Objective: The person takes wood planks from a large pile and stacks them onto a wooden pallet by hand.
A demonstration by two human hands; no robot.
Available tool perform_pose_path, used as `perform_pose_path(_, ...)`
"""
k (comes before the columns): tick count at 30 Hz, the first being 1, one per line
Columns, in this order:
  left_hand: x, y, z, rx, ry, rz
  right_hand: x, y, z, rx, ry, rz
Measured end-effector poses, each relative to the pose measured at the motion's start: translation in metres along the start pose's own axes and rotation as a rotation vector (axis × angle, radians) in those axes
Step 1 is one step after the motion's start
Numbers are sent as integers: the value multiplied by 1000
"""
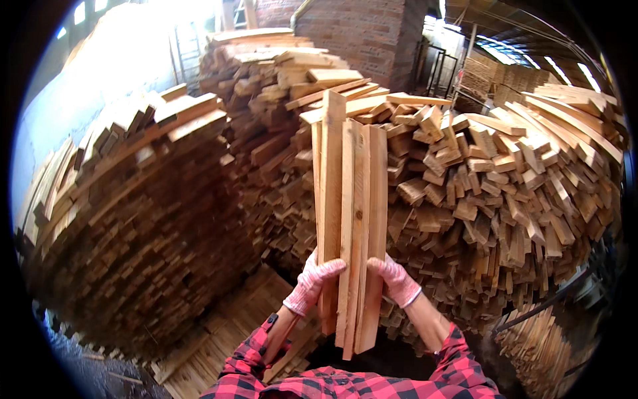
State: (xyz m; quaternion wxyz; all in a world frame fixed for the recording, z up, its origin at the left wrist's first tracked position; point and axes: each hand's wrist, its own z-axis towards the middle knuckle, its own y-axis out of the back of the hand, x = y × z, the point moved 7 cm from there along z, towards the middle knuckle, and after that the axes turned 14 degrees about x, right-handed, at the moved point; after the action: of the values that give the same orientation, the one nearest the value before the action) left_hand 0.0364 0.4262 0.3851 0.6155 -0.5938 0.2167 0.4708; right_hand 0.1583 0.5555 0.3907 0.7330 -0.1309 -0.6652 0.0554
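Note:
A bundle of several wooden boards (353,219) stands upright in front of me, held between both hands. My left hand (311,280), in a pink knit glove, grips its left side with the thumb across the front. On the right side my right hand (397,279), in a matching glove, presses with its thumb over the front. The fingers of both hands are partly hidden behind the wood. The boards' lower ends are uneven and hang below my hands. Their tops reach up in front of the stacked lumber behind.
Tall piles of cut boards surround me: a left stack (133,246), a middle stack (259,86) and a right heap (492,193) with jutting ends. Boards form a wooden platform (229,332) at lower left. A dark metal bar (545,300) slants at lower right. A brick wall (359,33) rises behind.

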Motion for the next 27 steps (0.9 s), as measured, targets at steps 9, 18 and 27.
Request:
perform_pose_path(9,58,20,-155,-510,-127,-35,-55,-104,-3,226,-231,-135)
perform_pose_path(18,113,42,-320,-930,55,-514,-176,-221,24,591,-1048,32)
perform_pose_path(27,95,149,-438,-813,200,-1038,-336,-337,86,831,-1289,36)
